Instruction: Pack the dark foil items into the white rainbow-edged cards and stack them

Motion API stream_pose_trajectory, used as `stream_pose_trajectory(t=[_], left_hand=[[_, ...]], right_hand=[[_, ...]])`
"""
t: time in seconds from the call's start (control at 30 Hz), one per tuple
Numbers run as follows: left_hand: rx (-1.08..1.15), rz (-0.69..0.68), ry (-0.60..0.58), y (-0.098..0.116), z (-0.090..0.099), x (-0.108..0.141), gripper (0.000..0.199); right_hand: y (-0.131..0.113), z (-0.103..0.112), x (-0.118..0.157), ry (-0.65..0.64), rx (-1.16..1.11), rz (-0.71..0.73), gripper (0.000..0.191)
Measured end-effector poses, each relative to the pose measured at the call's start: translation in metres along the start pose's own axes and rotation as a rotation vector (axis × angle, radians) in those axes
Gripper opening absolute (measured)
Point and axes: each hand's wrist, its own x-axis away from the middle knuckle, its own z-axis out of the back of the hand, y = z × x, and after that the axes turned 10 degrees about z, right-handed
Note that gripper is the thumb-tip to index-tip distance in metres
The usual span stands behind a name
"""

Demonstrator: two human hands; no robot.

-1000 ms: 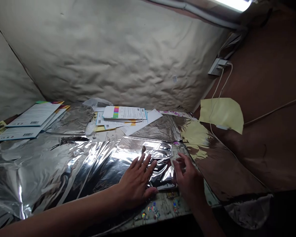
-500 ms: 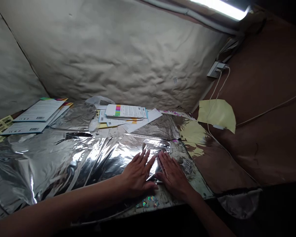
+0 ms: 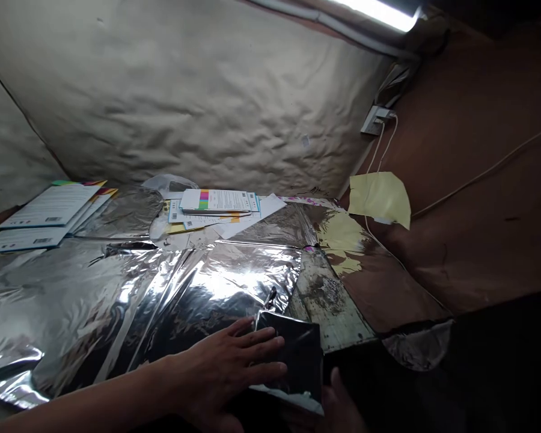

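Note:
Shiny silver film [image 3: 225,276] covers much of the table. My left hand [image 3: 234,370] lies with its fingers spread on a dark, glossy flat piece [image 3: 293,355] at the table's front edge. Low at that piece's right edge is my right hand [image 3: 340,406], dim and partly cut off by the frame; its thumb points up, and its other fingers are hidden in shadow.
Printed cards [image 3: 220,201] lie at the back middle, with a white sheet [image 3: 256,216] beside them. More printed cards [image 3: 49,204] rest at the back left. Yellow paper [image 3: 381,195] hangs on the right wall by thin cables below a socket [image 3: 376,120].
Both hands have moved toward the front edge, and my right hand has left the film. The dark glossy piece now shows under my left hand. The view has shifted slightly.

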Motion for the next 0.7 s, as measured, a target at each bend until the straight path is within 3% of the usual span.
stream_pose_trajectory(t=[0.1,0.17,0.27,0.33,0.4,0.57,0.63,0.7], left_hand=[[0.099,0.028,-0.005,0.007,0.003,0.001,0.083],[0.275,0.177,0.173,0.005,0.001,0.002,0.09],[0.783,0.426,0.47,-0.006,0.002,-0.002,0.087],[1.105,0.441,0.478,-0.015,0.01,-0.008,0.074],[1.244,0.386,0.487,-0.024,0.023,-0.013,0.06],[1.11,0.34,0.786,-0.055,0.047,-0.017,0.057],[0.905,0.37,0.851,-0.074,0.053,-0.016,0.061],[0.557,0.453,0.851,-0.096,0.063,-0.013,0.063]], right_hand=[[-0.016,-0.024,0.007,0.084,0.117,0.047,0.056],[-0.029,-0.032,0.007,0.083,0.261,0.151,0.055],[-0.049,-0.046,-0.009,-0.078,0.369,0.409,0.055],[-0.065,-0.061,-0.028,-0.225,0.392,0.515,0.051],[-0.084,-0.08,-0.051,-0.335,0.365,0.518,0.047],[-0.122,-0.129,-0.11,-0.584,0.202,0.435,0.037],[-0.124,-0.142,-0.133,-0.635,0.189,0.456,0.036],[-0.121,-0.146,-0.153,-0.623,0.155,0.452,0.037]])
